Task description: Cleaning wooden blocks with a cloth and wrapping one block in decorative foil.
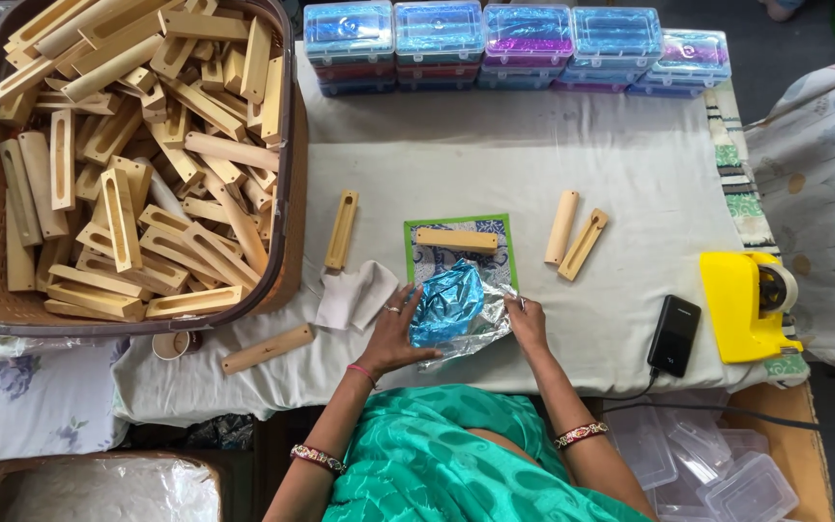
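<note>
From where I watch, my left hand (393, 333) lies flat and spread on the left edge of the blue foil sheet (451, 309), pinning it to the surface (630, 184), while my right hand (526, 319) pinches the foil's crinkled silver-backed right edge between fingers and thumb. The foil sits half on the green-bordered mat (456, 253), just below a wooden block (456, 239) resting on that mat.

My worry is a tear: the sheet looks thin, and pulling right against the pinned left side could rip it at a crease. If the left palm slips, the foil may bunch further. The wooden block lies close above; a bump could nudge it off the mat. I cannot quite tell whether anything is already wrapped under the raised blue fold. The white cloth (355, 295) beside my left hand could snag under the foil.
</note>
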